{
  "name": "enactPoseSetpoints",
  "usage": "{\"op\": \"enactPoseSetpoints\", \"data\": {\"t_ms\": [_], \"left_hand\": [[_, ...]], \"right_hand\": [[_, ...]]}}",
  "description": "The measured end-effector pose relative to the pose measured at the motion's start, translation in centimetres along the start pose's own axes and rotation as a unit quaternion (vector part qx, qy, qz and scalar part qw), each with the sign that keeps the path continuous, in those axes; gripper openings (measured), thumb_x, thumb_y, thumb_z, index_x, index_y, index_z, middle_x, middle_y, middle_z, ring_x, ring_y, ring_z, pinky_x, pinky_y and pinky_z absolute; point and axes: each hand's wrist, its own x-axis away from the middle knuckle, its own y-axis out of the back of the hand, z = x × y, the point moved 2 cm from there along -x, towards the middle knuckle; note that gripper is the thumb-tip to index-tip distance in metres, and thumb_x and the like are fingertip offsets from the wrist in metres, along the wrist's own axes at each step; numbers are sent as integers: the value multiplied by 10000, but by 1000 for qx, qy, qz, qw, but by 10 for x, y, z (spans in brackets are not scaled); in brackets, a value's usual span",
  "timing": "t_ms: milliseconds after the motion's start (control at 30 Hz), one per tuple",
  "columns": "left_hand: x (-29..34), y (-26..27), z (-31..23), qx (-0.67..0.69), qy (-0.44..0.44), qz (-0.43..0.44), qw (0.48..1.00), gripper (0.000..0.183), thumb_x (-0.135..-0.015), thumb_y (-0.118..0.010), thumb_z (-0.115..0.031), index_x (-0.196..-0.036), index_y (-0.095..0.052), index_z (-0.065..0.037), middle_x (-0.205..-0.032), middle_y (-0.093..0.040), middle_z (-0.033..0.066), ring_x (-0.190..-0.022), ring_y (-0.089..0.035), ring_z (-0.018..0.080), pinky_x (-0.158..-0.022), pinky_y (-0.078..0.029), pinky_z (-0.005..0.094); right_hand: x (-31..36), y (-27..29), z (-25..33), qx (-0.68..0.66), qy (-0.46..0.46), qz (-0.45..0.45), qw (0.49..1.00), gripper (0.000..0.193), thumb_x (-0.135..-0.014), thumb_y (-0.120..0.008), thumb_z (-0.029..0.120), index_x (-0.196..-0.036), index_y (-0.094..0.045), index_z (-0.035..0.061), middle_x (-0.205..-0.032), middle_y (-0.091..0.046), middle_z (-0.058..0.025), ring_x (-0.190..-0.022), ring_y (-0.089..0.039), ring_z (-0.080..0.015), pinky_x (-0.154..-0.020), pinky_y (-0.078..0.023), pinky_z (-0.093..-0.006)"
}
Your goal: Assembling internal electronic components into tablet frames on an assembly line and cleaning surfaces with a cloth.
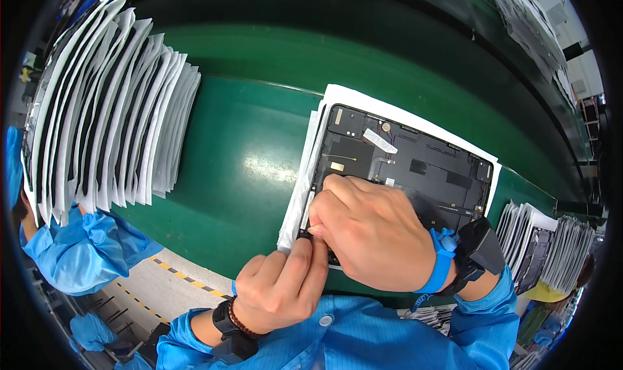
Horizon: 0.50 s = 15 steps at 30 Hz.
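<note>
A black tablet back housing (428,169) with small parts and a loose pale strip (380,141) on it lies on white wrapping sheets (480,148). My left hand (280,282) is at the housing's near left corner, fingertips pressed together at its edge. From above, my right hand (370,230) reaches across the housing's left part, fingers curled, thumb and fingertips meeting at that same corner beside my left fingertips. Whatever the two pinches hold is too small or hidden to make out. The right hand and wrist cover the near part of the housing.
A tall stack of white sheets with dark panels between (123,110) stands at the left on the green table (233,130). More wrapped panels (529,240) stand at the right. A person's blue sleeve (84,246) is beyond the left table edge. Dark shelving runs along the back.
</note>
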Motion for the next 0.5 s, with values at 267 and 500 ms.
{"op": "enactPoseSetpoints", "data": {"t_ms": [267,500], "left_hand": [[0,-2,1,-8,-5,-4,1000,322,-638,-671,7,-955,-724,33,-850,-635,76,-519,-511,105,-427,-353,249],[0,0,-1,-35,-16,4,999,321,-636,-678,-3,-948,-741,35,-857,-641,83,-533,-504,102,-435,-333,242]], "right_hand": [[-1,2,-1,-24,-31,36,999,135,-834,-701,79,-827,-569,50,-798,-532,-82,-744,-593,-286,-604,-466,-398],[-1,3,0,-48,-14,31,998,106,-725,-649,29,-756,-556,-13,-779,-553,-130,-743,-601,-310,-598,-489,-406]]}}
